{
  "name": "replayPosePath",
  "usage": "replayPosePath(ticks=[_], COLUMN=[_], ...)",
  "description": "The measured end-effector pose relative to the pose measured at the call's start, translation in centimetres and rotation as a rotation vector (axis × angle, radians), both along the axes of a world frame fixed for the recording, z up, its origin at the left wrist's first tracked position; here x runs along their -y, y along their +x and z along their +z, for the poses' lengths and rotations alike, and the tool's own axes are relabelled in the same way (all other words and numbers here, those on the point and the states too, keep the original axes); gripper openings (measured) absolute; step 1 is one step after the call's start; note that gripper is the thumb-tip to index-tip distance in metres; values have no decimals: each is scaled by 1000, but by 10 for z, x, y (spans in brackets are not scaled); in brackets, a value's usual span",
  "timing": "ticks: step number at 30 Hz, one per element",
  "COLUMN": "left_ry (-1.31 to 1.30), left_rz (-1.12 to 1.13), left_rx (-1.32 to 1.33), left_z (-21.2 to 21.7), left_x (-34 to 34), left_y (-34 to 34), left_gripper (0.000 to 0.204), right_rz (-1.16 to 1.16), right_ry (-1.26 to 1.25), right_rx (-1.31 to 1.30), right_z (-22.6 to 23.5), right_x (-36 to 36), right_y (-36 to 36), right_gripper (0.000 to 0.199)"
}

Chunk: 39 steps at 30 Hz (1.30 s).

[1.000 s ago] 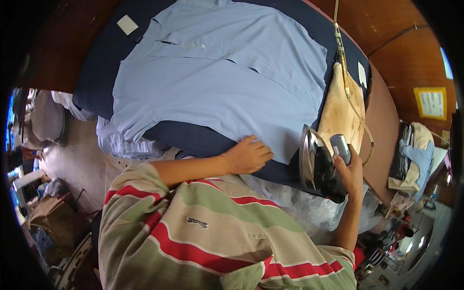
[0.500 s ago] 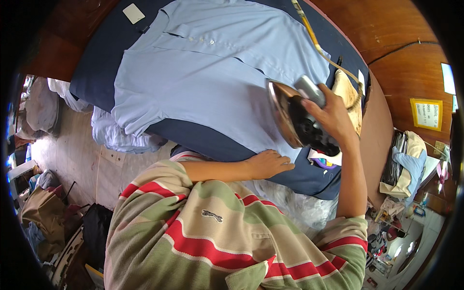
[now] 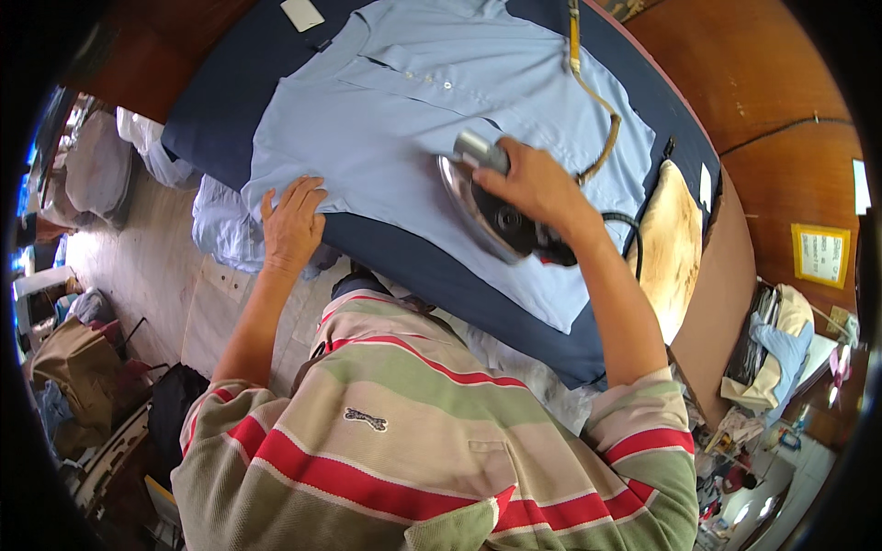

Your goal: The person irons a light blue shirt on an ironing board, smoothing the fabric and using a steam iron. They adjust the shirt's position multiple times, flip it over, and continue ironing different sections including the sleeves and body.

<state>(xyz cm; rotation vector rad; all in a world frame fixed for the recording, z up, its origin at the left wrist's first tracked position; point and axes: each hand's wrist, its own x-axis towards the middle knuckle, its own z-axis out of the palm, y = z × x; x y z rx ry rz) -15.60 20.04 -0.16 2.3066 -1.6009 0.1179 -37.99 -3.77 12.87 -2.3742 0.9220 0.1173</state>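
Observation:
A light blue shirt (image 3: 367, 129) with a buttoned placket lies spread on a dark blue padded ironing surface (image 3: 216, 119). My right hand (image 3: 537, 188) grips the grey handle of an iron (image 3: 491, 207). The iron rests on the lower middle of the shirt, its metal edge facing left. A cord with brown and yellow wrapping runs from behind the iron toward the far edge. My left hand (image 3: 292, 220) lies with fingers spread on the shirt's sleeve, at the near left edge of the surface.
A scorched cream cloth pad (image 3: 669, 248) lies at the right end of the ironing surface. A white card (image 3: 301, 14) is at the far left. Crumpled light blue cloth (image 3: 220, 225) hangs below the left edge. Folded clothes (image 3: 772, 340) are stacked at right, beside a wooden wall (image 3: 772, 55).
My right hand has moved the iron left across the shirt. My left hand has gone from the near edge by my body to the sleeve at left.

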Motion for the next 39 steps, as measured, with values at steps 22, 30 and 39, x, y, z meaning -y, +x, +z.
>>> replayPosePath(ticks=[22, 30, 39], left_ry=[-106, -152, -142], left_rz=[27, 50, 66], left_rx=[61, 63, 58], left_z=[-11, -21, -23], left_x=[-13, -13, -12], left_y=[16, 15, 15], left_gripper=[26, 27, 31], right_rz=[263, 115, -145], right_ry=[42, 140, 408], right_rx=[-60, -14, 164], right_z=[1, 0, -21], right_x=[-84, -89, -65], right_y=[87, 85, 137], right_gripper=[46, 48, 53])
